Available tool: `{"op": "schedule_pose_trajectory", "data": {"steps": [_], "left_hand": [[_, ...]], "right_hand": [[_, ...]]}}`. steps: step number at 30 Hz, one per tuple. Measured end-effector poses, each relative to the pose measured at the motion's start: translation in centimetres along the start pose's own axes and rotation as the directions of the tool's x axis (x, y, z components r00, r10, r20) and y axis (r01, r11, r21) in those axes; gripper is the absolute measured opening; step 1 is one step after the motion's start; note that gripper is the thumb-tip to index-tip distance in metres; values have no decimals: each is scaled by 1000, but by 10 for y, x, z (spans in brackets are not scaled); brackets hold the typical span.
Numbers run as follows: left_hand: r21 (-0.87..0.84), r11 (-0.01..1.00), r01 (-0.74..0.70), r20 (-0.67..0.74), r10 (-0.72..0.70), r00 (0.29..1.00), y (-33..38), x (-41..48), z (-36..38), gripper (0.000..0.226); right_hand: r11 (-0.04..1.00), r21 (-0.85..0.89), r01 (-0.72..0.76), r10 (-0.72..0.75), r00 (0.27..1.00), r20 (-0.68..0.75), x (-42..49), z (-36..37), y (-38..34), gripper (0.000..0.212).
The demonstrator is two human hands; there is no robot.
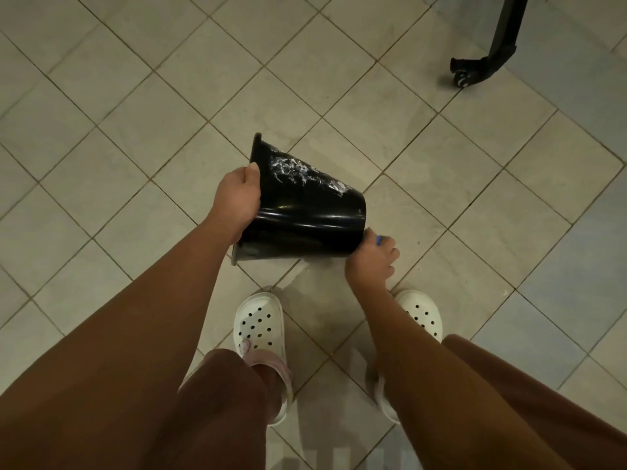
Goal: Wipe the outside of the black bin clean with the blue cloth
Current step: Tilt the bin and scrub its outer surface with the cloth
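Observation:
The black bin is held on its side above the tiled floor, its open mouth to the left and its base to the right. White smears cover its upper far side. My left hand grips the rim at the mouth, thumb on top. My right hand is curled at the bin's base corner. It holds the blue cloth, of which only a small blue edge shows between the fingers.
Beige floor tiles run diagonally all around. My feet in white perforated clogs stand directly below the bin. A black metal leg with a caster stands at the upper right.

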State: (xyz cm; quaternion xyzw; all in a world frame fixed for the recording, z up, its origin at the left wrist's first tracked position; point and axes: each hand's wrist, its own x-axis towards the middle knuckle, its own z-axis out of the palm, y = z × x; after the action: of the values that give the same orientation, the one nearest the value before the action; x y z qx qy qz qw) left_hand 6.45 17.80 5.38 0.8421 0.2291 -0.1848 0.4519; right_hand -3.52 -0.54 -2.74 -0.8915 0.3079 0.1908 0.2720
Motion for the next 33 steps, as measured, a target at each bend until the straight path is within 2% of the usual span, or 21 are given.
{"op": "schedule_pose_trajectory", "data": {"steps": [4,6,8,11,12,14,17,19,21,25,28,30,33], "left_hand": [[18,1000,-3,42,2,999,2,0,4,47],[25,1000,6,63,-7,998,0,-1,3,48],[20,1000,20,75,-21,997,-1,-3,2,48],[3,999,46,67,-46,997,-1,-4,1,50],[1,999,48,62,-48,997,-1,-4,0,51],[3,999,39,50,-39,998,0,-4,0,51],[6,999,38,42,-38,998,0,-3,1,49],[9,999,36,44,-36,998,-2,-3,2,49],[7,999,36,48,-36,998,-2,-3,1,50],[-27,998,65,51,-63,997,-4,-4,-1,49],[-61,994,93,50,-90,995,-7,-4,-2,48],[-77,991,111,45,-107,993,-8,-4,-3,47],[-85,991,107,30,-105,994,-10,-4,-2,47]], "right_hand": [[955,272,122,-101,991,-90,29,-29,-8,50],[912,360,194,-140,975,-171,33,-36,-13,39],[897,402,184,-102,971,-216,37,-42,-18,26],[899,431,75,-23,992,-125,45,-51,-18,22],[902,427,64,-41,997,-63,44,-51,-15,25],[892,431,137,-156,988,11,37,-50,-6,33],[840,387,381,-392,918,-53,25,-41,14,59],[814,364,453,-439,890,-124,25,-39,23,63],[823,308,478,-453,878,-151,26,-38,25,55],[827,-73,558,-561,806,-188,32,-33,26,35],[781,-139,609,-625,759,-185,35,-29,24,34],[780,-91,619,-625,766,-148,37,-26,22,36],[850,-21,526,-522,836,-168,35,-19,15,39]]}}
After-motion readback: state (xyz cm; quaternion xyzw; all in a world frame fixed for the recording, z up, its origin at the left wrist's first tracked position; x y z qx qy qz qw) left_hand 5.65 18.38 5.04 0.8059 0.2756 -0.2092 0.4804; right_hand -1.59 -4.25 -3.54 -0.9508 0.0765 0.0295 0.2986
